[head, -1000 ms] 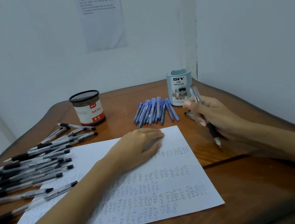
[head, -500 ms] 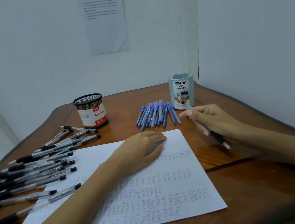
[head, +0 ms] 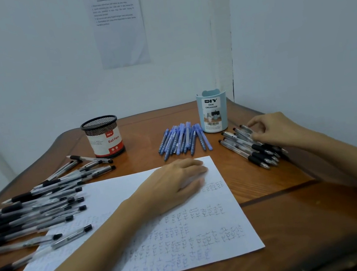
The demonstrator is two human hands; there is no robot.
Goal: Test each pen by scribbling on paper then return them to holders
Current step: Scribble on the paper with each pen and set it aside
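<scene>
- One white paper sheet [head: 209, 234], scribbled in rows, lies near on the glossy wooden table [head: 299, 221]; the left hand [head: 175, 181] rests flat on it, fingers relaxed.
- Two cylindrical holders stand far: a black mesh holder [head: 103, 136] left, a smooth pale-blue plastic holder [head: 212, 112] right.
- Three pen groups (too overlapped to count): the clear, black-gripped left heap [head: 34, 208], the blue pens [head: 183, 140] centre, a matching right heap [head: 250, 148].
- The right hand [head: 273, 131] curls its fingertips over the right heap's far ends; I cannot tell whether it pinches a pen.

Wall notice [head: 120, 28]: print too small to read.
Black pens [head: 30, 216]: left ends cut by the picture's edge.
Right grip [head: 273, 130]: curled fingers over the pen pile [head: 250, 148]; whether they pinch one, unclear.
Paper [head: 188, 244]: scribbles blurred, partly under left grip [head: 175, 181].
</scene>
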